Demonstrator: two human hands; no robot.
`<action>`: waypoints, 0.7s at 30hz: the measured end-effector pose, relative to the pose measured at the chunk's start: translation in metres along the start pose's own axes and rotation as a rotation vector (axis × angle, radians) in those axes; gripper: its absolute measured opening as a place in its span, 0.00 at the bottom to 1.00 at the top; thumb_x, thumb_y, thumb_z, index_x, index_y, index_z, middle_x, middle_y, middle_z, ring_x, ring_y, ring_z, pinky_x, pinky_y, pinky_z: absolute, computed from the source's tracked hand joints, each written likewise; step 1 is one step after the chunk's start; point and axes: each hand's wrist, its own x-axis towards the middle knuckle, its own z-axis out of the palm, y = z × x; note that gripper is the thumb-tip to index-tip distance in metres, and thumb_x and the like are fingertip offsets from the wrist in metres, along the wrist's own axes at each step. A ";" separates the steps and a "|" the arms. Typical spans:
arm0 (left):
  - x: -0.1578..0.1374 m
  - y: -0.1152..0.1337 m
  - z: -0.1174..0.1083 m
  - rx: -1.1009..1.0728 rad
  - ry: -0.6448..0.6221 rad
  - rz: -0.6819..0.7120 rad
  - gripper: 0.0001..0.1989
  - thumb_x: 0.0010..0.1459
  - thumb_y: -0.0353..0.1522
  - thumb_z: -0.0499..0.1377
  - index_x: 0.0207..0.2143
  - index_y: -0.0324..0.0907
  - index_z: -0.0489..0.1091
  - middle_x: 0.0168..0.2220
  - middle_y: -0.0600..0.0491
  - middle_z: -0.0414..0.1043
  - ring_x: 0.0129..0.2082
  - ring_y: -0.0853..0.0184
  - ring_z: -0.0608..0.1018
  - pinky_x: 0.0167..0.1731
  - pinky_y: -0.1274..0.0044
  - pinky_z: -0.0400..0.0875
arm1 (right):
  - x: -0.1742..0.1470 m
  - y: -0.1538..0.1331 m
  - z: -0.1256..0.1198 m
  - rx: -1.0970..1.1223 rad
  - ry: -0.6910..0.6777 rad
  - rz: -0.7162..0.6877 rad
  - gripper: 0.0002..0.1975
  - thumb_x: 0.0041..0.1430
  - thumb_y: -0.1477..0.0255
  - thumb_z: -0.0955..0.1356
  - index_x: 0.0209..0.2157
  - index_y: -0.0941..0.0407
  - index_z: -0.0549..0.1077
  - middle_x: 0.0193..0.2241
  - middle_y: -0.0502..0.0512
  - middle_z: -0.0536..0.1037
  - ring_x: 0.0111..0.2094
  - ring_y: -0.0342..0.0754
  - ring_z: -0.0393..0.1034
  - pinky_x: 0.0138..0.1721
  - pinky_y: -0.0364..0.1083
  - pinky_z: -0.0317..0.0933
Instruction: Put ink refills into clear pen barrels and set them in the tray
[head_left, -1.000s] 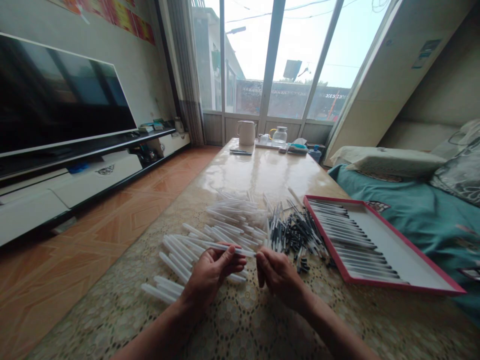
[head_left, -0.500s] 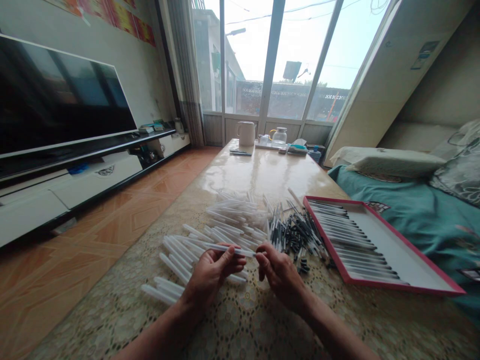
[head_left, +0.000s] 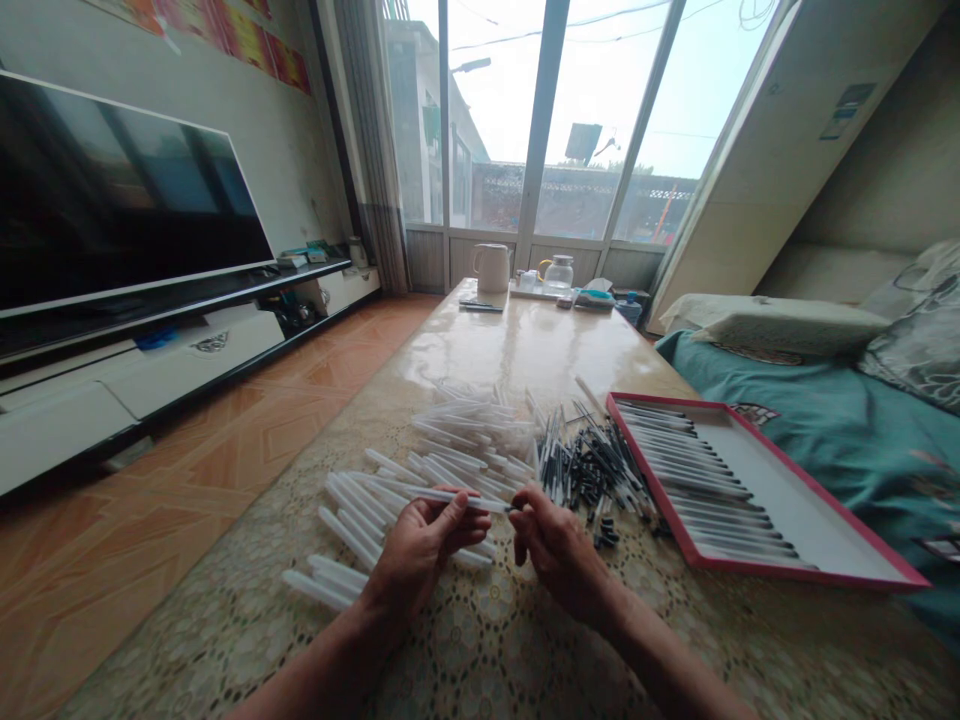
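My left hand (head_left: 424,545) is closed around a whitish translucent pen barrel (head_left: 487,505), which points to the right. At the barrel's right end, my right hand (head_left: 559,540) pinches a small dark end piece, mostly hidden by the fingers. Many loose white pen barrels (head_left: 360,500) lie beside and beyond my left hand. Beyond my right hand is a pile of black pen caps and small parts (head_left: 585,475), mixed with thin refills (head_left: 551,445). To the right, a red-edged tray (head_left: 806,470) holds a row of pens (head_left: 712,480) with dark ends.
The table (head_left: 480,660) has a patterned cover. At its far end stand a beige jug (head_left: 492,268), a glass pitcher (head_left: 559,273) and a tissue pack (head_left: 596,295). A sofa with a teal cover (head_left: 840,410) borders the right side; a TV cabinet (head_left: 187,365) is left.
My right hand has shifted very slightly, and a little more of the dark piece shows at the barrel's end. My left hand stays almost still.
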 end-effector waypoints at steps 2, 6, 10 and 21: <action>0.000 0.000 0.000 0.004 -0.016 -0.011 0.14 0.42 0.35 0.68 0.29 0.35 0.73 0.24 0.49 0.78 0.24 0.69 0.79 0.28 0.80 0.74 | 0.000 0.001 0.000 0.013 -0.012 0.003 0.16 0.65 0.65 0.54 0.27 0.55 0.62 0.17 0.47 0.71 0.20 0.41 0.65 0.25 0.39 0.54; 0.000 0.000 0.000 0.009 0.003 -0.015 0.14 0.42 0.35 0.69 0.29 0.35 0.74 0.24 0.49 0.78 0.25 0.69 0.79 0.28 0.80 0.74 | 0.000 0.002 0.000 0.014 -0.010 0.002 0.16 0.65 0.63 0.54 0.29 0.55 0.64 0.18 0.48 0.71 0.20 0.42 0.65 0.25 0.40 0.54; -0.001 0.001 0.001 0.011 0.020 -0.008 0.13 0.42 0.35 0.69 0.29 0.35 0.74 0.23 0.50 0.78 0.25 0.69 0.79 0.28 0.80 0.74 | -0.001 0.001 0.001 0.032 -0.003 0.004 0.10 0.65 0.65 0.56 0.35 0.55 0.63 0.17 0.45 0.71 0.19 0.41 0.64 0.25 0.39 0.54; -0.001 -0.002 -0.002 0.080 -0.068 0.036 0.12 0.45 0.36 0.66 0.30 0.37 0.74 0.26 0.49 0.78 0.25 0.67 0.79 0.29 0.77 0.73 | 0.000 -0.003 0.000 0.211 -0.023 0.074 0.16 0.65 0.64 0.56 0.27 0.56 0.63 0.19 0.48 0.71 0.17 0.39 0.62 0.22 0.39 0.55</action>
